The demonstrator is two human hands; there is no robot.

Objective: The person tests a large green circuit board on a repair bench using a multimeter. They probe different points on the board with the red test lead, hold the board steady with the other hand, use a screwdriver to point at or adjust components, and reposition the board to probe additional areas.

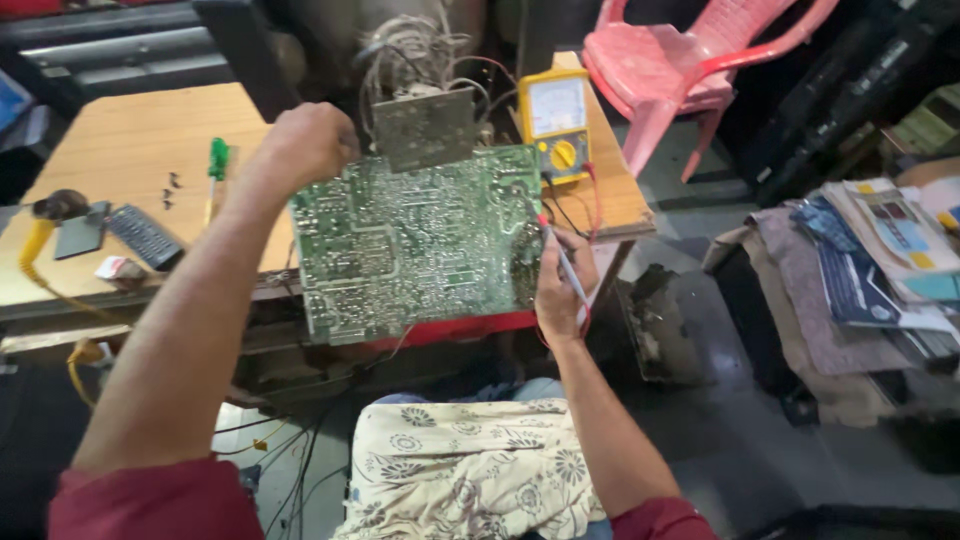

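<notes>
A large green circuit board [415,240] stands tilted on edge at the front of a wooden table [120,150], solder side toward me. My left hand [305,145] grips its upper left corner. At the board's right edge my right hand [562,285] holds a red test probe [560,255], tip against the board. A yellow multimeter [555,120] lies behind the board, with red and black leads running down to my right hand. A smaller grey board [425,125] with a tangle of wires rises behind the green one.
On the table's left lie a green-handled screwdriver [216,165], a few loose screws [170,188], a remote control [143,235] and a yellow-handled tool [35,245]. A pink plastic chair [680,65] stands behind right. Stacked papers and cloth [860,260] fill the right. Patterned cloth [460,470] covers my lap.
</notes>
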